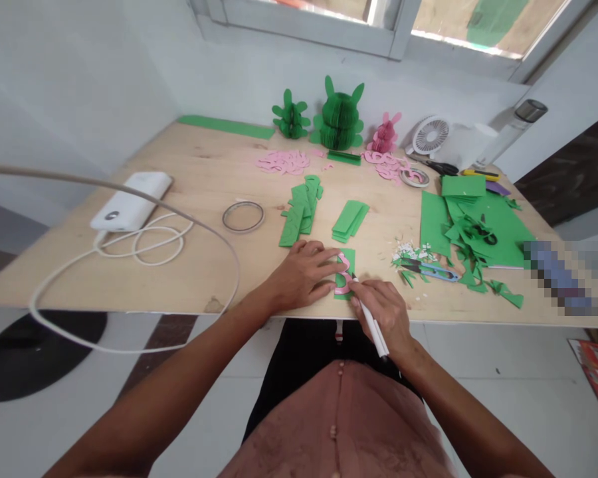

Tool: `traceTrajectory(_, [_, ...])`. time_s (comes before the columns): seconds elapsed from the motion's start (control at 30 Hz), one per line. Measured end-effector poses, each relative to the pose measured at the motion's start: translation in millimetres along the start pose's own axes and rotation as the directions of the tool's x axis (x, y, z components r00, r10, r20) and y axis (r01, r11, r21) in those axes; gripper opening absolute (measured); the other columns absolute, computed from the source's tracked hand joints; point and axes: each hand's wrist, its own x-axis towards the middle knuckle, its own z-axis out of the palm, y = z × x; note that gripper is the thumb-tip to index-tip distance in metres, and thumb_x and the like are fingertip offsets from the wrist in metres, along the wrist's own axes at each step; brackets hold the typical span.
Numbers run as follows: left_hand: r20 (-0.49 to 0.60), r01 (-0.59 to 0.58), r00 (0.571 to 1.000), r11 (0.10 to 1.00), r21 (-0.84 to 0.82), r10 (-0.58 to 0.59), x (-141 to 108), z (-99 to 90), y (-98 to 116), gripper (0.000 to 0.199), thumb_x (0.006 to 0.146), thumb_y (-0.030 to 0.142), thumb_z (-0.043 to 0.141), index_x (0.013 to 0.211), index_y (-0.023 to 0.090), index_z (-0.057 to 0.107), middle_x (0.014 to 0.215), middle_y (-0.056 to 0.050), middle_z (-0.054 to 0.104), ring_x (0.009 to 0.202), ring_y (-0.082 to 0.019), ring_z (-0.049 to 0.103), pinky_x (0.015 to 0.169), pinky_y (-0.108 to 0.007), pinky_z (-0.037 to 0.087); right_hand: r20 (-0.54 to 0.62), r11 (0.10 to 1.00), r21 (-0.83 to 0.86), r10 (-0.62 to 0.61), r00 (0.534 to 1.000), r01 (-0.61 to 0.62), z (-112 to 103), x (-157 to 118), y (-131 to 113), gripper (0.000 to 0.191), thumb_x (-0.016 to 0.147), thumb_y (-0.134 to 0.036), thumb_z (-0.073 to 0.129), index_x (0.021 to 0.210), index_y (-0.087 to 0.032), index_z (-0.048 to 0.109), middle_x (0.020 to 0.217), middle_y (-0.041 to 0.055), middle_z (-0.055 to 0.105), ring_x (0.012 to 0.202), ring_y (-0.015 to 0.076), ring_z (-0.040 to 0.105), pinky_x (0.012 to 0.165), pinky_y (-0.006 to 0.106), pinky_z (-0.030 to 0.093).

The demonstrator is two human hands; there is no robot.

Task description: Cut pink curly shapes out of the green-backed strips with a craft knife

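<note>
Near the table's front edge, a pink curved paper cutout [345,261] lies on a green paper strip [351,255]. My left hand [303,275] presses down on the cutout with fingers stretched out. In my right hand [385,307] is a white marker [373,326], its dark tip at the cutout's right edge. Just beyond are a small stack of green paper strips [349,220] and, to its left, a pile of green strips with drawn outlines [299,211].
Thread snips [431,269] and paper scraps lie to the right, near green sheets [508,229]. Tape [243,217] and a white power bank [132,201] with a looping cable are at left. Paper figures [339,116], pink cutouts [283,162] and a small fan [430,136] stand or lie behind.
</note>
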Motion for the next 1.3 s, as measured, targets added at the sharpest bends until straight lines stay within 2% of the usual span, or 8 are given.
traceTrajectory(0.4, [0.006,0.013,1.000,1.000,-0.018,-0.013,0.6,-2.1,0.7,0.035,0.092,0.035,0.050,0.126,0.030,0.059,0.138,-0.004,0.054,0.117,-0.028,0.045,0.099,-0.046,0.030,0.009,1.000,0.013,-0.017,1.000,0.016,-1.2,1.0,0.0,0.027,0.094,-0.018,0.052,0.118,-0.016,0.064,0.096,0.0106,0.073,0.089,0.0224,0.065,0.077,0.036,0.046])
traceTrajectory(0.63, [0.020,0.019,1.000,1.000,-0.004,-0.019,0.6,-2.5,1.2,0.035,0.094,0.028,0.047,0.127,0.031,0.058,0.140,-0.003,0.053,0.118,-0.028,0.045,0.098,-0.047,0.031,0.006,1.000,0.008,-0.011,1.000,0.011,0.3,0.0,0.5,0.027,0.094,-0.019,0.052,0.118,-0.017,0.064,0.096,0.0101,0.073,0.090,0.0229,0.066,0.076,0.037,0.045])
traceTrajectory(0.87, [0.034,0.024,0.999,0.999,-0.021,-0.024,0.8,-3.3,1.2,0.037,0.093,0.036,0.050,0.128,0.031,0.057,0.141,-0.003,0.053,0.119,-0.029,0.045,0.100,-0.048,0.030,0.007,1.000,-0.005,-0.023,1.000,0.023,-0.5,2.0,0.5,0.025,0.095,-0.018,0.051,0.115,-0.017,0.065,0.096,0.0095,0.073,0.089,0.0217,0.064,0.076,0.036,0.045])
traceTrajectory(1.17, [0.021,0.021,1.000,0.999,-0.024,-0.021,1.1,-2.7,1.4,0.037,0.091,0.036,0.052,0.127,0.031,0.059,0.140,-0.004,0.053,0.118,-0.029,0.045,0.100,-0.047,0.031,0.009,1.000,-0.003,-0.024,1.000,0.024,-0.5,1.4,-0.8,0.025,0.095,-0.017,0.051,0.116,-0.014,0.064,0.095,0.0099,0.073,0.088,0.0220,0.064,0.076,0.036,0.045])
traceTrajectory(1.3, [0.023,0.020,1.000,1.000,-0.020,-0.019,0.9,-2.4,1.7,0.038,0.091,0.038,0.053,0.128,0.031,0.058,0.139,-0.004,0.053,0.118,-0.028,0.044,0.100,-0.047,0.030,-0.029,1.000,0.007,-0.021,0.999,0.022,-0.1,1.3,-0.7,0.026,0.094,-0.015,0.051,0.118,-0.014,0.062,0.097,0.0101,0.073,0.088,0.0212,0.065,0.076,0.036,0.046])
